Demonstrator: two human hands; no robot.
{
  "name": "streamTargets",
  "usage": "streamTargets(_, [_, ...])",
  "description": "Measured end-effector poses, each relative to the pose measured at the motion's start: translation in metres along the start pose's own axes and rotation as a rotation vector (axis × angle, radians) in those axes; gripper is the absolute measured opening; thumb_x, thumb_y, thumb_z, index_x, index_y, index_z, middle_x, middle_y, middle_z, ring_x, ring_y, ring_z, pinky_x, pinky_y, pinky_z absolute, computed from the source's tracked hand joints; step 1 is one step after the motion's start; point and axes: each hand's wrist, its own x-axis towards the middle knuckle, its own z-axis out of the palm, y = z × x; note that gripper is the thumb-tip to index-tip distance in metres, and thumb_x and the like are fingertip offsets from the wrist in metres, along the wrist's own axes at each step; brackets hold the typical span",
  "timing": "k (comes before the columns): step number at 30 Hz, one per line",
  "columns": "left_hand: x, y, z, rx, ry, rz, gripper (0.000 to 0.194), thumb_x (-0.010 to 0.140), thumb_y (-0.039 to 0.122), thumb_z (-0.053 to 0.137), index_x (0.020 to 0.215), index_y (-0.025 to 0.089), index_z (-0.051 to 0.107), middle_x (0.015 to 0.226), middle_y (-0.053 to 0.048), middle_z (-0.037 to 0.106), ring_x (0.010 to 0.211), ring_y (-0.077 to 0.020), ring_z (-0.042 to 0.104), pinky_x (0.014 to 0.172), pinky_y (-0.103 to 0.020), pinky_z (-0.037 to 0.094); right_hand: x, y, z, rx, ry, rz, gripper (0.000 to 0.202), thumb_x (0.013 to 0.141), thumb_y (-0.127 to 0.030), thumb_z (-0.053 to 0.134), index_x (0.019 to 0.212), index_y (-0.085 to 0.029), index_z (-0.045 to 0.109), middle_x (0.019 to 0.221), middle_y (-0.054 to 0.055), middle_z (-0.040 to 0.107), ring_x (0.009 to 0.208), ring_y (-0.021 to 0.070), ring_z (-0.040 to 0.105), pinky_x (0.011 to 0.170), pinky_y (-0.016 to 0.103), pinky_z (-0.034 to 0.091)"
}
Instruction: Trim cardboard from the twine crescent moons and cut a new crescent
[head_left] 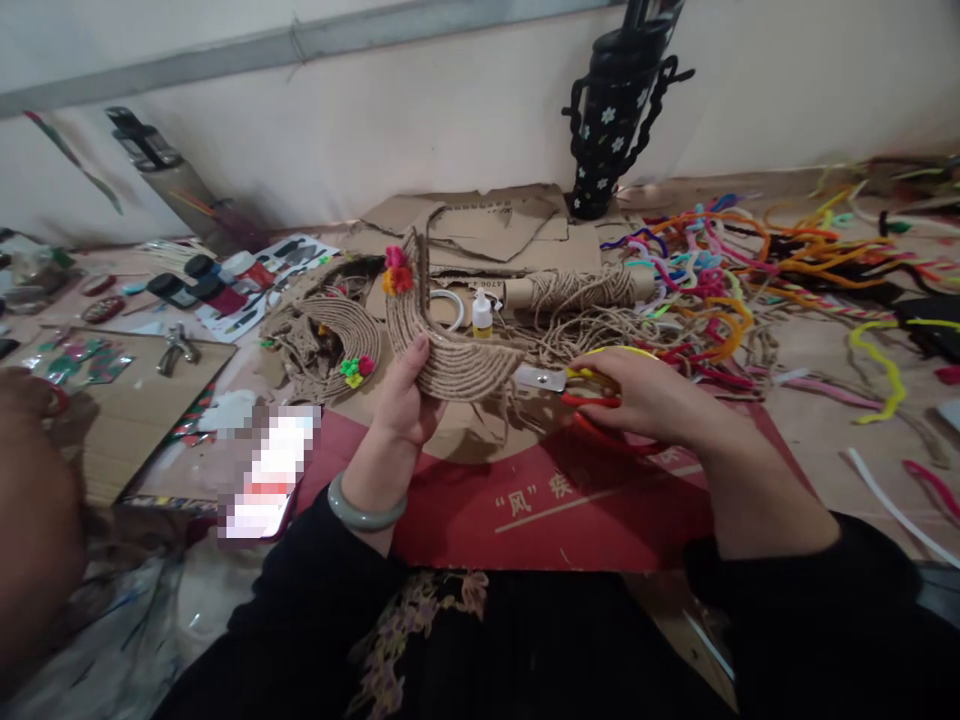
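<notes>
My left hand point(405, 400) grips a crescent-shaped piece covered in rows of jute cord point(465, 365), with pink and orange pipe-cleaner flowers point(397, 270) at its upper tip. In my right hand point(645, 395) is a pair of scissors point(544, 379) with orange-red handles. Their blades point left, at the right tip of the crescent; whether they touch it I cannot tell. Left of my left hand lies a round jute-wound piece point(356, 325) with green and pink flowers point(357, 371). Below both hands is a red printed board point(465, 515).
Behind my hands are a glue bottle point(482, 314), a cord-wound cardboard tube point(577, 290) and cardboard scraps point(480, 225). Coloured pipe cleaners point(720, 260) are heaped at right. A black tumbler point(607, 120) stands by the wall. At left are a phone point(274, 475), paint jars point(217, 290) and another person's arm point(37, 510).
</notes>
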Motion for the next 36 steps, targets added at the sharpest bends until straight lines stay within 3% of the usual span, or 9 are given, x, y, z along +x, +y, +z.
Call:
streamTargets(6, [-0.001,0.004,0.002,-0.050,0.051,0.047,0.030,0.076,0.049,0.078,0.088,0.023,0.070,0.089,0.000,0.079,0.085,-0.0156,0.075,0.077,-0.026,0.062,-0.014,0.019,-0.021,0.453,0.218,0.265,0.048,0.073,-0.042,0.068,0.115,-0.018,0.064,0.103,0.010,0.069,0.090,0.0253,0.067,0.085,0.043,0.055])
streamTargets(10, [-0.001,0.004,0.003,-0.059,0.083,0.100,0.042,0.061,0.050,0.088,0.086,0.022,0.069,0.092,-0.002,0.079,0.089,-0.0190,0.075,0.080,-0.029,0.062,-0.021,0.014,-0.021,0.758,0.377,0.292,0.077,0.062,-0.035,0.080,0.133,-0.025,0.052,0.097,0.001,0.055,0.080,0.0167,0.060,0.074,0.031,0.055])
streamTargets(13, [0.000,0.005,0.003,-0.053,0.089,0.193,0.049,0.052,0.051,0.092,0.084,0.022,0.068,0.093,-0.002,0.078,0.090,-0.0189,0.074,0.082,-0.028,0.060,-0.023,0.003,-0.016,0.615,0.337,0.155,0.070,0.072,-0.037,0.077,0.138,-0.029,0.052,0.091,0.000,0.054,0.078,0.0164,0.057,0.080,0.033,0.054])
streamTargets(15, [0.001,0.005,0.004,-0.046,0.083,0.238,0.050,0.051,0.050,0.093,0.085,0.023,0.067,0.090,0.000,0.078,0.088,-0.0174,0.074,0.083,-0.027,0.060,-0.025,-0.002,-0.016,0.483,0.322,0.057,0.052,0.085,-0.037,0.066,0.135,-0.028,0.056,0.102,0.004,0.060,0.086,0.0184,0.060,0.090,0.036,0.053])
streamTargets(17, [0.002,0.006,0.004,-0.040,0.075,0.264,0.052,0.049,0.049,0.094,0.085,0.023,0.067,0.085,0.002,0.076,0.084,-0.0158,0.074,0.083,-0.026,0.059,-0.028,-0.003,-0.019,0.465,0.276,0.036,0.045,0.088,-0.038,0.060,0.132,-0.027,0.056,0.112,0.008,0.063,0.093,0.0205,0.063,0.090,0.036,0.054])
streamTargets(20, [0.002,0.006,0.005,0.003,0.053,0.300,0.054,0.047,0.051,0.095,0.085,0.023,0.068,0.085,0.001,0.076,0.083,-0.0159,0.073,0.084,-0.027,0.059,-0.035,0.001,-0.031,0.489,0.123,0.126,0.058,0.077,-0.049,0.068,0.129,-0.025,0.055,0.113,0.010,0.066,0.096,0.0263,0.066,0.085,0.038,0.058])
streamTargets(24, [0.000,0.004,0.005,0.102,0.018,0.343,0.057,0.051,0.056,0.092,0.091,0.023,0.070,0.091,-0.002,0.076,0.090,-0.0192,0.074,0.088,-0.029,0.059,-0.048,0.010,-0.045,0.305,-0.030,0.215,0.074,0.061,-0.058,0.077,0.126,-0.024,0.063,0.124,0.014,0.068,0.112,0.0381,0.065,0.094,0.049,0.056])
streamTargets(29, [-0.003,0.001,0.002,0.198,-0.047,0.367,0.066,0.057,0.060,0.088,0.107,0.023,0.068,0.092,-0.005,0.073,0.095,-0.0218,0.072,0.086,-0.031,0.059,-0.059,0.017,-0.053,0.198,-0.121,0.183,0.081,0.065,-0.067,0.074,0.134,-0.025,0.064,0.128,0.017,0.069,0.114,0.0402,0.066,0.095,0.052,0.056])
streamTargets(36, [-0.007,0.002,0.004,0.210,-0.088,0.367,0.064,0.054,0.057,0.091,0.104,0.024,0.068,0.087,-0.001,0.072,0.078,-0.0158,0.070,0.078,-0.027,0.058,-0.057,0.008,-0.062,0.111,-0.222,0.191,0.076,0.067,-0.066,0.071,0.131,-0.025,0.068,0.123,0.014,0.072,0.103,0.0373,0.071,0.086,0.049,0.060])
